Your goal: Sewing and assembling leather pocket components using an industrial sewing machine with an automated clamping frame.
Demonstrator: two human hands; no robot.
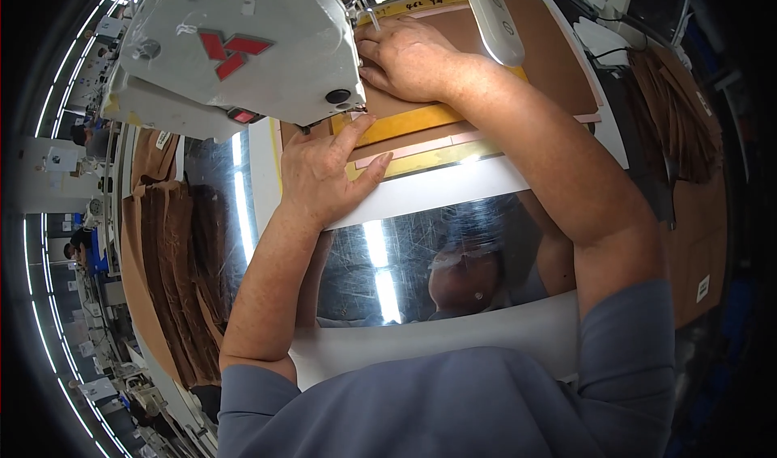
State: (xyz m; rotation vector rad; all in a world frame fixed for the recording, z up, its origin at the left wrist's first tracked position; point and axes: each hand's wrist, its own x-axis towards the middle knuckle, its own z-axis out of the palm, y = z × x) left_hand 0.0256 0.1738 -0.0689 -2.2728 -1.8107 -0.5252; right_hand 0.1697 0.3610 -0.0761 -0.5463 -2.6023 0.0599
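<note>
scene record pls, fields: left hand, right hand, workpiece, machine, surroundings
left hand: left hand flat on the yellow template, beside the machine head
right hand: right hand pressing the brown leather piece close to the needle area
workpiece: brown piece lying over yellow and pink template strips
machine: grey sewing machine head, upper left
surroundings: shiny metal table plate; stacked brown pieces to the left

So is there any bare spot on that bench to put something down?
The shiny metal plate between the person's forearms lies bare, as does the white strip above it. It is crowded up at the sewing machine, where the left hand and right hand press the brown piece.
</note>
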